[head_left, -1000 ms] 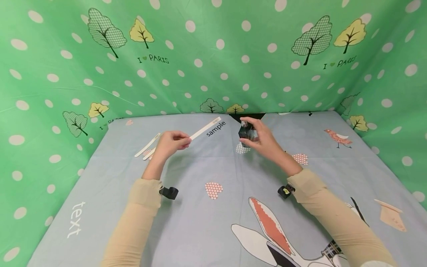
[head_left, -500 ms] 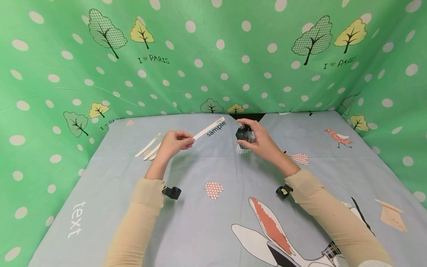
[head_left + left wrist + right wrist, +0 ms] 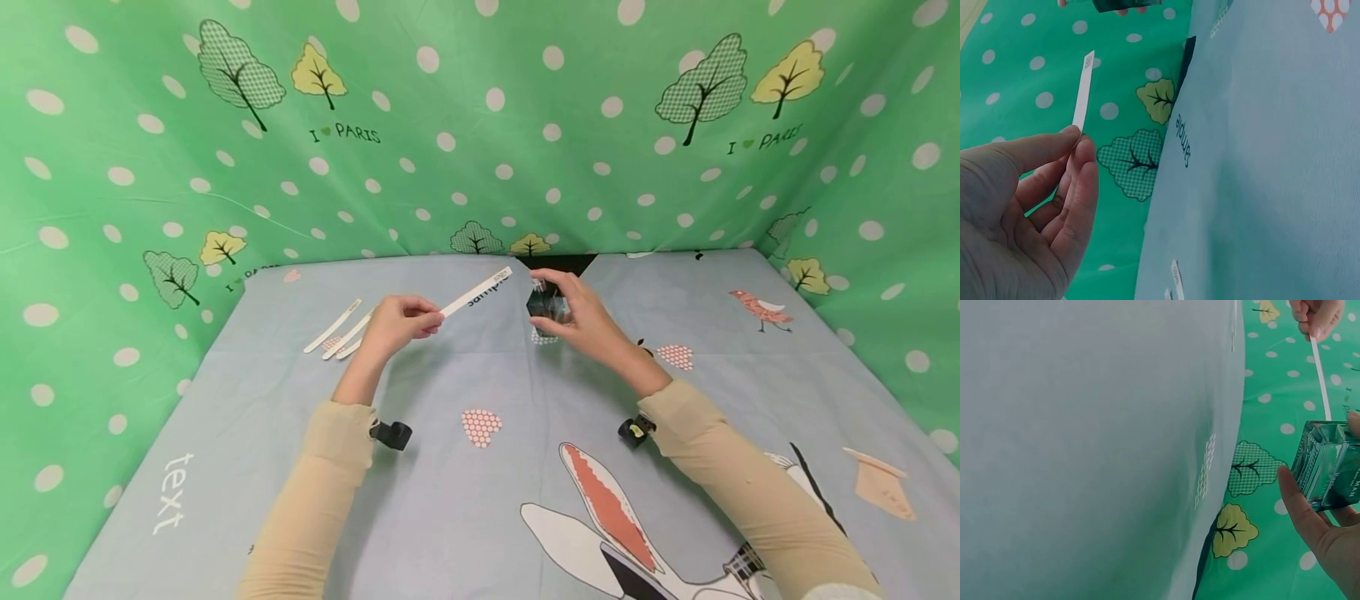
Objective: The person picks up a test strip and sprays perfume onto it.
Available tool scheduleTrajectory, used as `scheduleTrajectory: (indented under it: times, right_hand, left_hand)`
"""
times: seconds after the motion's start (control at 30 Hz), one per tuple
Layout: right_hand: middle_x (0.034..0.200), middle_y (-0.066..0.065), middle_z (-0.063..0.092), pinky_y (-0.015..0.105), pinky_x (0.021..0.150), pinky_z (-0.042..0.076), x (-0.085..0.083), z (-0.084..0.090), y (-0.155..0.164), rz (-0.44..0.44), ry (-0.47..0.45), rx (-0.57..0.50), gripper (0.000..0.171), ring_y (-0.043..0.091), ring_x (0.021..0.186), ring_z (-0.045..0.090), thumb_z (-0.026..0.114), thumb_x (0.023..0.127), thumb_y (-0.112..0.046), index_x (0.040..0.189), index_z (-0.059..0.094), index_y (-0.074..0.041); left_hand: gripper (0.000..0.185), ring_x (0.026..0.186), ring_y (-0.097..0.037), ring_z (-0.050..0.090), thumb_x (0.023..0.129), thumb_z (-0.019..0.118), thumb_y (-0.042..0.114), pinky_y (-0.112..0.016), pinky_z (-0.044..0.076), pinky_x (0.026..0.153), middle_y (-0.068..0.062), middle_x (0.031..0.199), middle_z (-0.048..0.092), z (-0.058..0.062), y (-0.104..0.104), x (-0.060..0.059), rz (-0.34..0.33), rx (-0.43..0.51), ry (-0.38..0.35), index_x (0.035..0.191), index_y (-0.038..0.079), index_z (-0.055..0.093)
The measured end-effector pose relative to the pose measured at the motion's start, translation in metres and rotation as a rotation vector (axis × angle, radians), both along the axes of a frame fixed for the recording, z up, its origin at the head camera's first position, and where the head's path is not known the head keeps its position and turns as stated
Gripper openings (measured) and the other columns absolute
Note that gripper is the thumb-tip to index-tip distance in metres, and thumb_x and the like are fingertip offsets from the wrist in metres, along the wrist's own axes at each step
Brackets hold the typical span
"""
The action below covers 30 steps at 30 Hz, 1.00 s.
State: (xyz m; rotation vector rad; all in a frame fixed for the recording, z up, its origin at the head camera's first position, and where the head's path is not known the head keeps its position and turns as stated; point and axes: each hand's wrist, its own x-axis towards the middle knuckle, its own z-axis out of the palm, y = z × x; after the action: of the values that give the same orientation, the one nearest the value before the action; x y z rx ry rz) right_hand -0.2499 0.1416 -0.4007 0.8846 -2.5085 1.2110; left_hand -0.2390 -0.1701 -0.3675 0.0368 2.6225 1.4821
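My left hand pinches one end of a white perfume test strip between thumb and fingers. The strip slants up to the right, its small printed mark at the far end. My right hand grips a dark green glass perfume bottle, index finger on the sprayer top and thumb at the base. Its nozzle end is partly hidden by the fingers. A gap separates strip and bottle in the head view. In the right wrist view, the bottle shows clear glass walls with lettering, and the strip passes behind it.
Several more white strips lie side by side on the table, left of my left hand. A grey-blue printed cloth covers the table. A green dotted curtain hangs along the back and sides.
My left hand has moved right with the strip, and my right hand has shifted slightly left with the bottle. Strip and bottle are closer together. More of the loose strips shows.
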Motion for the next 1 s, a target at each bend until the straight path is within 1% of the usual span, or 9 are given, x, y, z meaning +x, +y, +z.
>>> scheduleTrajectory:
  times: [0.07, 0.27, 0.3, 0.43, 0.5, 0.7, 0.8, 0.93, 1.0]
  right_hand:
    - [0.141, 0.013, 0.048, 0.032, 0.069, 0.061, 0.0002, -0.0003, 0.0, -0.002, 0.001, 0.004, 0.066, 0.026, 0.11, 0.057, 0.074, 0.091, -0.019, 0.148, 0.041, -0.024]
    - [0.138, 0.012, 0.05, 0.031, 0.065, 0.059, 0.0007, -0.0004, -0.0009, -0.006, 0.006, 0.015, 0.066, 0.024, 0.108, 0.055, 0.074, 0.091, -0.02, 0.148, 0.041, -0.025]
    - [0.138, 0.012, 0.05, 0.03, 0.065, 0.059, 0.0008, -0.0003, -0.0011, -0.008, 0.004, 0.015, 0.066, 0.024, 0.108, 0.055, 0.074, 0.091, -0.02, 0.147, 0.041, -0.025]
    - [0.135, 0.013, 0.051, 0.028, 0.062, 0.058, 0.0016, 0.0005, -0.0015, -0.013, -0.003, 0.017, 0.065, 0.024, 0.104, 0.055, 0.075, 0.09, -0.021, 0.147, 0.042, -0.026]
    - [0.134, 0.012, 0.051, 0.028, 0.061, 0.057, 0.0017, 0.0009, -0.0016, -0.019, -0.006, 0.02, 0.065, 0.023, 0.101, 0.055, 0.075, 0.09, -0.022, 0.146, 0.043, -0.026]
    - [0.13, 0.012, 0.054, 0.027, 0.059, 0.056, 0.0026, 0.0016, -0.0024, -0.028, 0.02, 0.03, 0.064, 0.023, 0.1, 0.055, 0.077, 0.089, -0.022, 0.145, 0.045, -0.026]
    - [0.127, 0.013, 0.055, 0.027, 0.059, 0.057, 0.0024, 0.0011, -0.0029, -0.03, 0.035, 0.033, 0.064, 0.024, 0.1, 0.056, 0.077, 0.088, -0.021, 0.144, 0.046, -0.026]
    - [0.119, 0.013, 0.055, 0.026, 0.057, 0.056, 0.0028, 0.0014, -0.0034, -0.037, 0.062, 0.041, 0.063, 0.023, 0.096, 0.056, 0.078, 0.087, -0.021, 0.143, 0.048, -0.025]
    - [0.116, 0.013, 0.055, 0.026, 0.055, 0.055, 0.0033, 0.0017, -0.0034, -0.044, 0.09, 0.048, 0.063, 0.022, 0.093, 0.056, 0.079, 0.087, -0.021, 0.142, 0.049, -0.025]
  left_hand:
    - [0.025, 0.086, -0.024, 0.073, 0.093, 0.072, 0.019, -0.031, 0.062, 0.079, -0.018, 0.099, 0.075, -0.0002, 0.0011, -0.0002, 0.001, -0.003, 0.001, 0.107, -0.001, 0.073]
    - [0.024, 0.084, -0.022, 0.073, 0.093, 0.072, 0.019, -0.041, 0.061, 0.086, -0.019, 0.1, 0.075, -0.0012, 0.004, 0.0001, -0.005, 0.008, 0.004, 0.106, -0.001, 0.073]
    - [0.024, 0.082, -0.02, 0.073, 0.093, 0.072, 0.019, -0.041, 0.061, 0.086, -0.019, 0.1, 0.075, -0.0013, 0.0044, 0.0002, -0.006, 0.009, 0.004, 0.106, -0.001, 0.073]
    - [0.024, 0.075, -0.01, 0.07, 0.093, 0.072, 0.019, -0.033, 0.062, 0.081, -0.019, 0.099, 0.075, -0.0018, 0.0051, 0.0003, -0.01, 0.002, 0.008, 0.106, -0.001, 0.073]
    - [0.024, 0.077, -0.013, 0.071, 0.093, 0.071, 0.019, -0.031, 0.062, 0.079, -0.018, 0.099, 0.075, -0.0016, 0.0057, 0.0004, -0.012, 0.001, 0.007, 0.106, -0.001, 0.073]
    - [0.024, 0.093, -0.033, 0.072, 0.093, 0.071, 0.019, -0.028, 0.061, 0.077, -0.018, 0.099, 0.075, -0.0013, 0.0084, 0.0002, -0.013, 0.003, 0.008, 0.106, -0.001, 0.073]
    - [0.023, 0.09, -0.03, 0.073, 0.093, 0.071, 0.019, -0.025, 0.061, 0.075, -0.018, 0.098, 0.075, -0.0021, 0.0092, -0.0007, -0.015, 0.003, 0.011, 0.106, -0.001, 0.074]
    - [0.023, 0.09, -0.031, 0.073, 0.093, 0.071, 0.018, -0.023, 0.06, 0.074, -0.016, 0.096, 0.076, -0.003, 0.0095, -0.0022, -0.017, 0.001, 0.017, 0.105, 0.0, 0.074]
    - [0.023, 0.094, -0.034, 0.072, 0.093, 0.071, 0.019, -0.023, 0.06, 0.073, -0.015, 0.096, 0.076, -0.003, 0.0096, -0.0028, -0.017, -0.004, 0.019, 0.105, 0.0, 0.074]
